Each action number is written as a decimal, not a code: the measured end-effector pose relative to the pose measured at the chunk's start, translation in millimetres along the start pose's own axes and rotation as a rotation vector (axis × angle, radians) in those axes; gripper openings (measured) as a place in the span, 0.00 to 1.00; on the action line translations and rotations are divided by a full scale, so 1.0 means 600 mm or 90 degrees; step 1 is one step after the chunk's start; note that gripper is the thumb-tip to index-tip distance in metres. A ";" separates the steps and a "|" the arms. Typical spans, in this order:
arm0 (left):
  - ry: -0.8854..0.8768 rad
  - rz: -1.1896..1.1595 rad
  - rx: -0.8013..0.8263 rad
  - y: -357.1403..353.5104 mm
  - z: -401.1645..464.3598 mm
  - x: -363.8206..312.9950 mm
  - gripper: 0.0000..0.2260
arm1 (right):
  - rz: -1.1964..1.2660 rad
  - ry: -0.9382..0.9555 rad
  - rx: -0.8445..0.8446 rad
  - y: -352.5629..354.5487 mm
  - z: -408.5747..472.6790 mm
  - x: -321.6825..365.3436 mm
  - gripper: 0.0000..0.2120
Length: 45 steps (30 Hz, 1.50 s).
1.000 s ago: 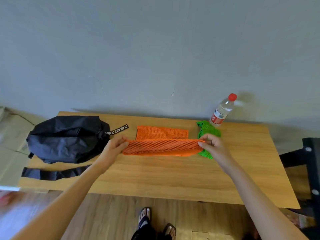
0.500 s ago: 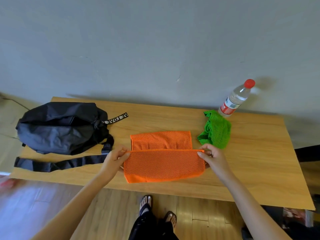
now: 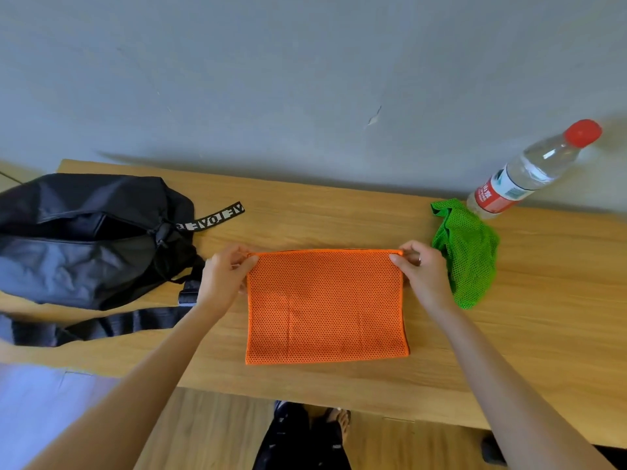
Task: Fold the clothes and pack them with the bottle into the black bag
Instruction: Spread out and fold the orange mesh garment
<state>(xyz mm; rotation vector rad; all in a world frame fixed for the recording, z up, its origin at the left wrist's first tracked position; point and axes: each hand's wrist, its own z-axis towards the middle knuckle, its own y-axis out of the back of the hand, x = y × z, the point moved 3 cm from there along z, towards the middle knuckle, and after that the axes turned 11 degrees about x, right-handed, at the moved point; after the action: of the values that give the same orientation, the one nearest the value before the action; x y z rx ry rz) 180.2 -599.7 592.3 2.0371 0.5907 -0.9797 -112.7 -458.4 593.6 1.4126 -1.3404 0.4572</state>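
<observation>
Orange cloth [image 3: 325, 307] corners between fingers [image 3: 397, 258]

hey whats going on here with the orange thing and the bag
A person is folding an orange mesh cloth on a wooden table. The left hand and right hand each pinch one of its far corners, and it lies flat as a neat rectangle. A green mesh cloth sits crumpled to the right, beside a water bottle. The black bag lies open on the left, nothing packed yet.
</observation>
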 end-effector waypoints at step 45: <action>-0.209 0.400 0.050 -0.023 0.160 -0.036 0.10 | -0.391 0.045 -0.063 0.000 0.100 0.000 0.14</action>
<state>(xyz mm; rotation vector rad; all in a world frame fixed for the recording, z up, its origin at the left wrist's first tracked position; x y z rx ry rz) 116.2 -670.6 565.5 1.8839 -0.2585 -0.9187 -135.6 -509.9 572.9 1.6161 -0.7985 0.0298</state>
